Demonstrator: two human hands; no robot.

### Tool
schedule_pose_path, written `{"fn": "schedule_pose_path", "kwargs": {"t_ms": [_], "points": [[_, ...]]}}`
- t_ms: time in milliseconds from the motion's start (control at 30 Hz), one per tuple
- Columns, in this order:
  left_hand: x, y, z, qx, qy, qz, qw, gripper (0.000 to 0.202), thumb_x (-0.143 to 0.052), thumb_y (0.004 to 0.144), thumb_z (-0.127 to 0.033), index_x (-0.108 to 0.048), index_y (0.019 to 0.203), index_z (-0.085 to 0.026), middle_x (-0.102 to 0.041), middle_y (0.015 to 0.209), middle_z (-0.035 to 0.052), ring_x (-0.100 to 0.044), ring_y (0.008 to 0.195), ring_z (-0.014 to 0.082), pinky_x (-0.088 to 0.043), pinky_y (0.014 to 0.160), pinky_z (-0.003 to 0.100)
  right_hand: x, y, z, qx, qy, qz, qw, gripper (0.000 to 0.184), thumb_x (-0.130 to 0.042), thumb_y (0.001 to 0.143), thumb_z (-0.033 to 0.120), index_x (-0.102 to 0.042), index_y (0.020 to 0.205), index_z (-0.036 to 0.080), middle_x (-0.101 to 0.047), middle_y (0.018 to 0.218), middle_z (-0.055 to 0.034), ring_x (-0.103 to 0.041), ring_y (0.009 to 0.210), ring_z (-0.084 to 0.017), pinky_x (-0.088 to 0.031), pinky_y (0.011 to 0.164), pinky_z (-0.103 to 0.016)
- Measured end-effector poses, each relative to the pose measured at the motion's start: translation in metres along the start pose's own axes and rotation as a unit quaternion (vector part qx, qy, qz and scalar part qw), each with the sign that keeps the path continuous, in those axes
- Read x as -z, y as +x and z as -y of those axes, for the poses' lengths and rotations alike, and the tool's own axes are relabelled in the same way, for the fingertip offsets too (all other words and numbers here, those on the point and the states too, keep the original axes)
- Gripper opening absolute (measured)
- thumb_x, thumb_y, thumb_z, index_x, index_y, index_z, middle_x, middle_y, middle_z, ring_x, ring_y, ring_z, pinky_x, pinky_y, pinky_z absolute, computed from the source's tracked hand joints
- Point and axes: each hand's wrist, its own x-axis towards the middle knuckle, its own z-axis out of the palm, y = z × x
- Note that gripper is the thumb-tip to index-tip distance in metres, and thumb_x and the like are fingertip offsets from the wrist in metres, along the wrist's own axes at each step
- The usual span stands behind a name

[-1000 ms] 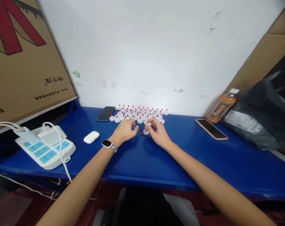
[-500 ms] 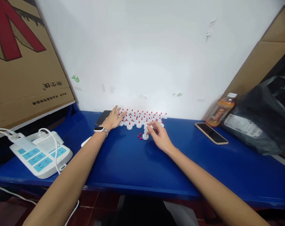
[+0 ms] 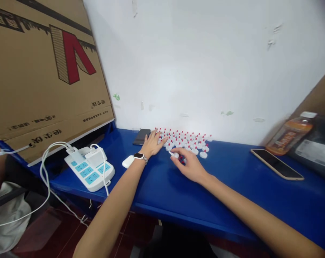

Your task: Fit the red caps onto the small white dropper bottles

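Many white round caps with red tips [image 3: 194, 146] stand in rows on the blue table against the wall. My left hand [image 3: 152, 142] lies with fingers spread at the left end of these rows, beside a black flat case [image 3: 141, 136]. In front of the rows, my right hand [image 3: 188, 163] pinches one white cap [image 3: 174, 154] between thumb and fingers; the cap is tilted, with its narrow end to the left. Several small red pieces [image 3: 181, 159] show partly under my right hand, the rest covered by it.
At left on the blue table [image 3: 218, 215] sit a white power strip [image 3: 94, 173] with cables and a white rounded case [image 3: 128, 161]. A phone [image 3: 276, 164] and an orange drink bottle [image 3: 289, 133] are at right. A large cardboard box [image 3: 52, 96] leans at left.
The view has turned left. My right hand has lifted a white cap that stood upright on the table and tipped it over. My left hand remains spread beside the rows.
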Motion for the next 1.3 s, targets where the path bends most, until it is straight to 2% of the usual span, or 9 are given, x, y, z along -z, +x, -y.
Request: {"fn": "schedule_pose_path", "kwargs": {"t_ms": [167,300,400,533,633,833,1100,1200,1300], "points": [[0.002,-0.007,-0.002,0.002,-0.015,0.0,1.0,0.059,-0.025,0.099,-0.06,-0.047,0.14,-0.023,-0.033,0.159,0.0144,-0.032,0.147,0.031,-0.018,0.119,0.061,-0.028,0.019,0.008,0.027,-0.097,0.044,0.994,0.013,-0.056,0.092,0.029,-0.064,0.098,0.021,-0.069,0.087,-0.0028,-0.063,0.087,-0.021,-0.038,0.088,-0.041],[0.001,-0.007,0.0,-0.033,-0.005,-0.038,0.999,0.047,-0.041,0.098,-0.05,-0.057,0.127,-0.018,-0.049,0.142,0.017,-0.048,0.131,0.0314,-0.035,0.111,0.05,-0.037,0.022,0.001,0.027,-0.143,0.029,0.989,0.011,-0.061,0.09,0.03,-0.07,0.091,0.023,-0.067,0.102,-0.0069,-0.056,0.105,-0.026,-0.035,0.088,-0.042],[0.002,-0.005,0.006,-0.042,-0.002,-0.065,0.997,0.036,-0.048,0.096,-0.038,-0.06,0.122,-0.016,-0.054,0.128,0.0154,-0.053,0.12,0.0287,-0.041,0.105,0.044,-0.034,0.021,-0.005,0.011,-0.175,0.005,0.985,0.012,-0.064,0.087,0.032,-0.073,0.087,0.024,-0.063,0.099,-0.0085,-0.053,0.101,-0.027,-0.034,0.084,-0.041],[0.009,-0.007,0.019,-0.016,-0.024,-0.077,0.997,0.033,-0.047,0.095,-0.029,-0.06,0.123,-0.017,-0.057,0.122,0.0127,-0.054,0.117,0.0265,-0.043,0.103,0.042,-0.027,0.021,-0.008,-0.023,-0.144,0.05,0.988,0.013,-0.058,0.089,0.028,-0.069,0.087,0.022,-0.064,0.075,-0.0017,-0.055,0.083,-0.021,-0.032,0.083,-0.039],[0.013,-0.01,0.021,-0.021,-0.03,-0.076,0.996,0.03,-0.047,0.095,-0.028,-0.063,0.118,-0.019,-0.059,0.117,0.0111,-0.055,0.113,0.0263,-0.044,0.102,0.042,-0.023,0.02,-0.009,-0.039,-0.149,0.054,0.987,0.012,-0.057,0.088,0.027,-0.067,0.084,0.021,-0.064,0.069,-0.0004,-0.056,0.082,-0.021,-0.03,0.083,-0.039],[0.011,-0.015,-0.001,-0.076,0.011,-0.079,0.994,0.024,-0.05,0.095,-0.03,-0.067,0.111,-0.023,-0.062,0.112,0.0083,-0.052,0.113,0.0281,-0.042,0.099,0.044,-0.015,0.022,-0.011,-0.058,-0.173,0.036,0.983,0.013,-0.06,0.086,0.032,-0.068,0.083,0.022,-0.065,0.068,-0.0008,-0.057,0.083,-0.023,-0.029,0.08,-0.038],[-0.005,-0.008,-0.023,-0.132,0.052,-0.005,0.99,0.024,-0.052,0.096,-0.033,-0.068,0.105,-0.019,-0.065,0.097,0.0092,-0.057,0.099,0.0259,-0.043,0.09,0.039,0.002,0.029,-0.023,-0.094,-0.137,-0.015,0.986,0.019,-0.058,0.087,0.037,-0.07,0.083,0.022,-0.066,0.066,0.0008,-0.06,0.078,-0.021,-0.032,0.086,-0.04],[-0.005,-0.006,-0.025,-0.145,-0.004,-0.006,0.989,0.02,-0.051,0.096,-0.029,-0.068,0.093,-0.018,-0.065,0.089,0.0079,-0.058,0.093,0.0235,-0.044,0.086,0.036,0.004,0.027,-0.026,-0.103,-0.127,-0.03,0.986,0.022,-0.057,0.088,0.039,-0.07,0.085,0.022,-0.067,0.067,0.0001,-0.061,0.079,-0.022,-0.034,0.088,-0.042],[-0.004,-0.008,-0.032,-0.137,-0.152,-0.025,0.978,0.02,-0.051,0.096,-0.032,-0.065,0.094,-0.018,-0.066,0.086,0.0055,-0.059,0.084,0.0195,-0.045,0.078,0.032,0.007,0.023,-0.025,-0.097,-0.106,-0.07,0.987,0.025,-0.055,0.091,0.043,-0.069,0.099,0.023,-0.07,0.08,-0.0023,-0.062,0.084,-0.023,-0.037,0.089,-0.043]]}}
